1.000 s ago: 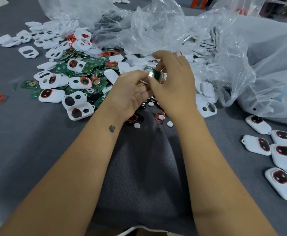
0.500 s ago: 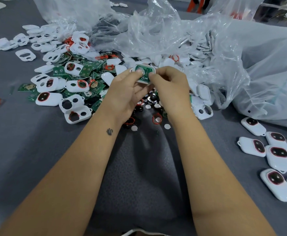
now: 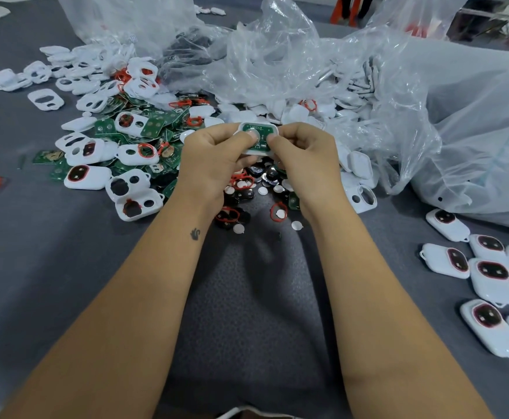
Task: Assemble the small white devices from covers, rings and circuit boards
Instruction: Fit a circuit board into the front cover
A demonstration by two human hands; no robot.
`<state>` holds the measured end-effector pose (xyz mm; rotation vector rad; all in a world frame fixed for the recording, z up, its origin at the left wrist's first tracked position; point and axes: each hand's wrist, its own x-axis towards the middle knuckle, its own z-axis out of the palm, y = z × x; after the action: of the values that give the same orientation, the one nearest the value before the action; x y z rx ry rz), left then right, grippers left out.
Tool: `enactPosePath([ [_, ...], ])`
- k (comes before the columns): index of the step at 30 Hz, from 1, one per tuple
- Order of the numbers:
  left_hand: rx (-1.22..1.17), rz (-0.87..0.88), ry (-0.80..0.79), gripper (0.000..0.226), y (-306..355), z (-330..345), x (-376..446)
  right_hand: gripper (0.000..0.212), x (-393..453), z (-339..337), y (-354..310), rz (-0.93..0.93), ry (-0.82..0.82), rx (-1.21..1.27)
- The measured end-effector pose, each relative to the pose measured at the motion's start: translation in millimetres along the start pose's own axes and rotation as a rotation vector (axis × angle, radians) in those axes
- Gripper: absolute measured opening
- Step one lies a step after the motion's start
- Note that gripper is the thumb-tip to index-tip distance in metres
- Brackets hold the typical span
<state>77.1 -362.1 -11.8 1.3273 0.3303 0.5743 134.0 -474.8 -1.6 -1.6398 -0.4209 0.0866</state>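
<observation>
Both my hands grip one white cover (image 3: 258, 151) with a green circuit board (image 3: 259, 132) seated in it: left hand (image 3: 217, 158) pinching its left edge, right hand (image 3: 304, 152) its right, thumbs pressing on top. It's held above the heap of loose parts (image 3: 120, 140) on the grey counter (image 3: 35, 267). Bare counter lies nearer me; finished devices (image 3: 489, 273) sit well apart at the right edge, crumpled plastic bags (image 3: 292, 65) behind.
</observation>
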Motion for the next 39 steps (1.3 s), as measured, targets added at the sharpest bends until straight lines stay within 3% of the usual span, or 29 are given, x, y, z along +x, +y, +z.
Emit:
enactPosePath([
  [5, -0.044, -0.019, -0.015, 0.014, 1.9, 2.2, -1.4, 0.025, 6.0, -3.3, -0.6, 0.106, -0.043, 0.264],
  [8, -0.066, -0.035, 0.029, 0.022, 2.3, 2.4, -0.8, 0.036, 8.4, -3.4, 0.5, 0.132, -0.094, 0.274],
  [15, -0.099, -0.028, -0.100, 0.010, 1.1, -1.8, -1.7, 0.004, 2.8, -4.9, 2.7, -0.030, -0.024, 0.097],
  [19, -0.131, -0.053, -0.113, 0.015, 3.0, -3.7, 0.1, 0.005, 2.4, -5.6, 2.8, -0.035, -0.006, 0.112],
  [27, -0.025, 0.082, -0.111, 0.015, 1.0, -5.4, -2.2, 0.014, 1.6, -7.5, -0.7, -0.060, -0.031, 0.149],
  [34, -0.055, 0.039, -0.105, 0.021, 2.4, -2.8, -2.0, 0.004, 2.2, -5.8, 3.4, -0.034, -0.016, 0.097],
  [39, -0.037, 0.059, -0.085, 0.011, -2.7, -2.4, -0.3, 0.007, 1.6, -5.4, -0.2, -0.013, -0.041, 0.083],
])
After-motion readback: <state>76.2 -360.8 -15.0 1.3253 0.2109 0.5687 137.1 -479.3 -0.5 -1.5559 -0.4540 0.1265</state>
